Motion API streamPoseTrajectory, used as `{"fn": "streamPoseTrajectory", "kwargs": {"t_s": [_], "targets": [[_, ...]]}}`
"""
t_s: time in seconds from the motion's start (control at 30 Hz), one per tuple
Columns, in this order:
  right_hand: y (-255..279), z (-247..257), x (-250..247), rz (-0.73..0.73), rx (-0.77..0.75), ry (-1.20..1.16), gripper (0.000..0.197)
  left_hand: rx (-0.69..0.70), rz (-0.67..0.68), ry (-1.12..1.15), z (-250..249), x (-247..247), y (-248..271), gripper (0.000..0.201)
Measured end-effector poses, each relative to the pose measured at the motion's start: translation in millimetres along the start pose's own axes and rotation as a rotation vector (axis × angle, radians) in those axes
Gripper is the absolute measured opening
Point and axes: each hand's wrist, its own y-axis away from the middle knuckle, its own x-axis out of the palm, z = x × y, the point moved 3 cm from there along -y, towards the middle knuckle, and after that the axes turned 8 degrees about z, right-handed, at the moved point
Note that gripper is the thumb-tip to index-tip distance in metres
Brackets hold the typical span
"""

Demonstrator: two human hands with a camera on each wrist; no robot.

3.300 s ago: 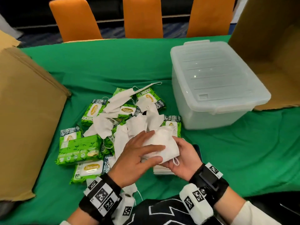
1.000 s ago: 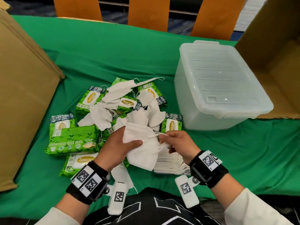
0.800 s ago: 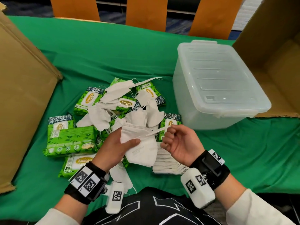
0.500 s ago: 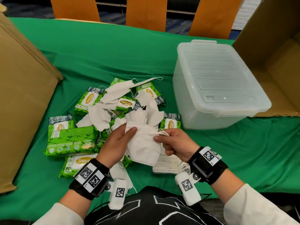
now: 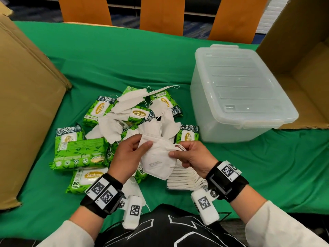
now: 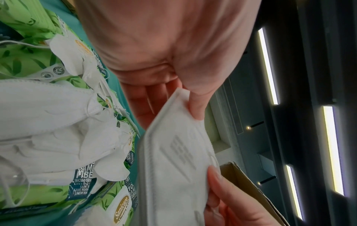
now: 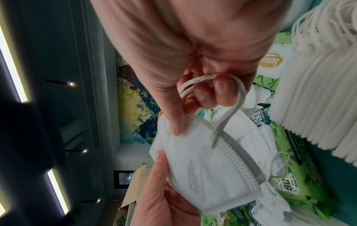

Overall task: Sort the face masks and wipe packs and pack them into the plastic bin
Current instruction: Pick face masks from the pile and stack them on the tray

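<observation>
- A folded white face mask (image 5: 156,157) is held above the counter (image 5: 124,56), pinched at its left edge by the left hand (image 5: 127,157).
- The right hand (image 5: 192,157) grasps the mask's right edge, with the ear loops (image 7: 228,107) hooked around its curled fingers.
- A stack of sorted masks (image 5: 185,179) lies just beneath; loose masks and wipe packs (image 5: 80,154) are mixed nearby.
- The plastic bin (image 5: 236,93) stands lidded, well apart.
- Risk: the loops could be snagged on the fingers on release, so the stack would likely be dragged askew.
</observation>
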Motion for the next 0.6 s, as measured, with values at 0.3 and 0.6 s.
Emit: {"fn": "streamPoseTrajectory", "kwargs": {"t_s": [0.3, 0.6], "targets": [[3.2, -3.2, -2.7, 0.008, 0.002, 0.072, 0.01, 0.051, 0.061, -0.095, -4.4, -6.5, 4.7, 0.042], [17.1, 2.0, -27.5, 0.013, -0.048, 0.262, 0.02, 0.028, 0.174, -0.498, -17.5, 7.0, 4.2, 0.03]]}}
